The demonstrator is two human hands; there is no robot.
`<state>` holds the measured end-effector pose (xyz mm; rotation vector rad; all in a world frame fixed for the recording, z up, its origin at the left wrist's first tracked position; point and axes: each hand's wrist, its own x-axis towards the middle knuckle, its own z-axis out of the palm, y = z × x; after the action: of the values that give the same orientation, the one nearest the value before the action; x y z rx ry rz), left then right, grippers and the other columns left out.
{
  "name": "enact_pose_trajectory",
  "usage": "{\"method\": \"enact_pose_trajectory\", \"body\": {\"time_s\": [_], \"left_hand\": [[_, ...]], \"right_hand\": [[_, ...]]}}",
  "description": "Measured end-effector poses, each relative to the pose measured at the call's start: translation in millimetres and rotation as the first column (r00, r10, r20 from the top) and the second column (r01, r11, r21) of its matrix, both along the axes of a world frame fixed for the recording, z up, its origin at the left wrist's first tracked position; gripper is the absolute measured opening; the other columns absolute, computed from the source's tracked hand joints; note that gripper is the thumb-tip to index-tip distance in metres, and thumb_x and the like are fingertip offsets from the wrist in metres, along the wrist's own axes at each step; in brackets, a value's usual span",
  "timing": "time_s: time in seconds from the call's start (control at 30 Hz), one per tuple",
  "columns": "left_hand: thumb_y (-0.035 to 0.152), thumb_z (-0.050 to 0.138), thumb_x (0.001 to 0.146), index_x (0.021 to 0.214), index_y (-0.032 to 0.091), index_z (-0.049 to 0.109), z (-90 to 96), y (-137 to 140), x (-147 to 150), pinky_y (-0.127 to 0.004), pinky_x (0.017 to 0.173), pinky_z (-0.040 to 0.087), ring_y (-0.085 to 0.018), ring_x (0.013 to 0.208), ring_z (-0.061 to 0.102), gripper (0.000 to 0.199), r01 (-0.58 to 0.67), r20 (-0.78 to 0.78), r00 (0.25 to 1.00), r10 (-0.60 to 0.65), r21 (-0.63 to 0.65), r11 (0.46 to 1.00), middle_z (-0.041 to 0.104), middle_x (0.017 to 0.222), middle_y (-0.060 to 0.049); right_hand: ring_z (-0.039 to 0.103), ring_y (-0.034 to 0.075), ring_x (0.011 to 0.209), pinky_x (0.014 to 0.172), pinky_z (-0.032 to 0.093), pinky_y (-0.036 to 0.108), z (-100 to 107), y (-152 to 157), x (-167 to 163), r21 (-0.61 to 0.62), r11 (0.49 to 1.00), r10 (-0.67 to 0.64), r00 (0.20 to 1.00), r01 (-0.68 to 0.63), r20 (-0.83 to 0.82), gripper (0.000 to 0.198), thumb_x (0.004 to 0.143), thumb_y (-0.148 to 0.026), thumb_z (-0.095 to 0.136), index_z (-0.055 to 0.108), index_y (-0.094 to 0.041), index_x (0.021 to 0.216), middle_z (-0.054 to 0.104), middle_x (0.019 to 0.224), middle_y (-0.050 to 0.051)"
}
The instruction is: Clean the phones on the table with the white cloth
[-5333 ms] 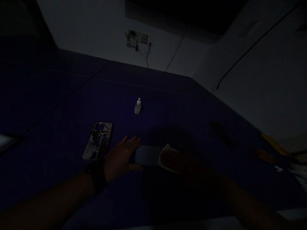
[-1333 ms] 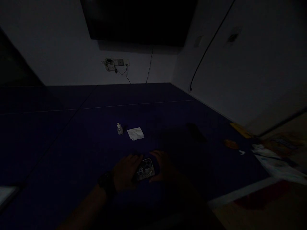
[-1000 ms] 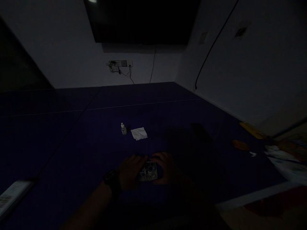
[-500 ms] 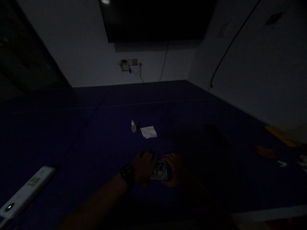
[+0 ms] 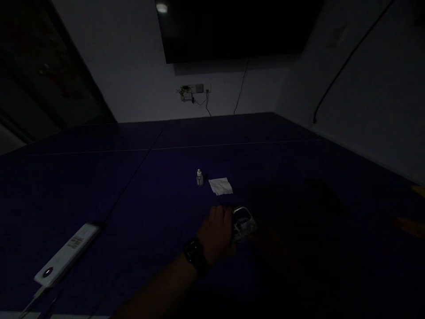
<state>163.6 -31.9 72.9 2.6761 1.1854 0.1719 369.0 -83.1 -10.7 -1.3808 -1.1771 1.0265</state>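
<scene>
A patterned phone case [image 5: 246, 229] is tilted up between my hands, its large camera cutout facing me at the top. The cutout looks hollow, with no lenses showing in it; whether a phone is behind it I cannot tell. My left hand [image 5: 217, 230], with a dark watch on the wrist, is closed over the case's left side. At the lower right edge of the case is my right hand [image 5: 269, 239], closed on it but mostly lost in shadow. Beyond the hands lie a folded white cloth [image 5: 221, 186] and a small clear bottle [image 5: 199, 178] with a white cap.
A white power strip [image 5: 68, 254] with a cable lies at the left on the dark blue table [image 5: 159, 186]. A dark flat object [image 5: 325, 192] and an orange item [image 5: 410, 227] are at the right. A television [image 5: 239, 31] hangs on the wall above several plugged sockets [image 5: 195, 89].
The case has gone from lying nearly flat to tilted, and its camera lenses no longer show in the cutout. My right hand has shifted to its lower right. The view has turned left.
</scene>
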Motion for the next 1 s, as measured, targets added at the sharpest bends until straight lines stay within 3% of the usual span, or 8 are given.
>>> {"method": "enact_pose_trajectory", "body": {"time_s": [0.07, 0.23, 0.43, 0.57, 0.73, 0.87, 1.0], "left_hand": [[0.024, 0.076, 0.071, 0.142, 0.011, 0.034, -2.7, 0, 0, -0.048, 0.096, 0.053, -0.036, 0.119, 0.047, 0.084, -0.017, 0.032, 0.999, 0.017, -0.008, 1.000, 0.048, 0.134, -0.018], [0.025, 0.075, 0.071, 0.148, 0.014, 0.029, -8.6, 1, -4, -0.052, 0.102, 0.048, -0.038, 0.123, 0.046, 0.090, 0.004, 0.127, 0.992, 0.002, -0.047, 0.999, 0.049, 0.139, -0.016], [0.027, 0.082, 0.074, 0.154, 0.017, 0.014, 3.0, -3, -11, -0.046, 0.107, 0.048, -0.034, 0.127, 0.054, 0.106, -0.003, 0.287, 0.957, 0.034, -0.107, 0.994, 0.051, 0.143, -0.017], [0.022, 0.093, 0.066, 0.155, 0.025, 0.014, 9.7, -8, -21, -0.048, 0.103, 0.051, -0.036, 0.129, 0.057, 0.119, 0.010, 0.549, 0.827, 0.119, -0.226, 0.974, 0.051, 0.147, -0.017], [0.019, 0.096, 0.062, 0.155, 0.029, 0.016, 3.5, -13, -30, -0.053, 0.106, 0.050, -0.038, 0.133, 0.055, 0.123, -0.020, 0.649, 0.722, 0.238, -0.325, 0.946, 0.051, 0.147, -0.016], [0.016, 0.098, 0.057, 0.153, 0.029, 0.019, -9.9, -17, -31, -0.056, 0.116, 0.040, -0.038, 0.141, 0.045, 0.125, -0.010, 0.731, 0.617, 0.292, -0.364, 0.931, 0.044, 0.152, -0.016], [0.013, 0.094, 0.062, 0.155, 0.030, 0.014, -22.4, -24, -28, -0.061, 0.116, 0.037, -0.040, 0.142, 0.041, 0.124, -0.090, 0.723, 0.594, 0.352, -0.374, 0.923, 0.039, 0.154, -0.017]], "right_hand": [[0.069, 0.036, 0.108, 0.097, 0.052, 0.054, 6, 0, -8, -0.049, 0.998, -0.025, 1.000, 0.026, 0.015, 0.044, 0.075, -0.048, 0.072, 0.074, -0.019, 0.109, 0.076, 0.113, 0.014], [0.071, 0.035, 0.104, 0.090, 0.055, 0.049, 22, -2, -19, -0.066, 0.995, -0.065, 0.996, 0.069, 0.064, 0.041, 0.076, -0.046, 0.068, 0.077, -0.019, 0.105, 0.077, 0.111, 0.011], [0.073, 0.033, 0.088, 0.075, 0.059, 0.043, 54, 4, -27, -0.074, 0.976, -0.208, 0.978, 0.205, -0.033, 0.041, 0.074, -0.054, 0.073, 0.080, -0.017, 0.092, 0.079, 0.095, 0.013], [0.074, 0.032, 0.089, 0.073, 0.059, 0.041, 73, 12, -38, -0.044, 0.976, -0.215, 0.968, 0.211, -0.128, 0.046, 0.072, -0.056, 0.077, 0.080, -0.017, 0.095, 0.079, 0.098, 0.014], [0.074, 0.030, 0.090, 0.072, 0.060, 0.038, 81, 19, -52, -0.011, 0.990, -0.138, 0.981, 0.138, -0.140, 0.041, 0.075, -0.052, 0.075, 0.080, -0.018, 0.096, 0.079, 0.100, 0.013], [0.072, 0.028, 0.102, 0.085, 0.059, 0.038, 86, 18, -61, 0.082, 0.993, -0.073, 0.989, 0.084, -0.125, 0.036, 0.078, -0.043, 0.069, 0.078, -0.021, 0.106, 0.077, 0.111, 0.010], [0.072, 0.029, 0.102, 0.087, 0.059, 0.040, 93, 13, -71, 0.076, 0.989, -0.128, 0.991, 0.130, -0.035, 0.037, 0.081, -0.041, 0.064, 0.077, -0.020, 0.108, 0.077, 0.112, 0.010]]}}
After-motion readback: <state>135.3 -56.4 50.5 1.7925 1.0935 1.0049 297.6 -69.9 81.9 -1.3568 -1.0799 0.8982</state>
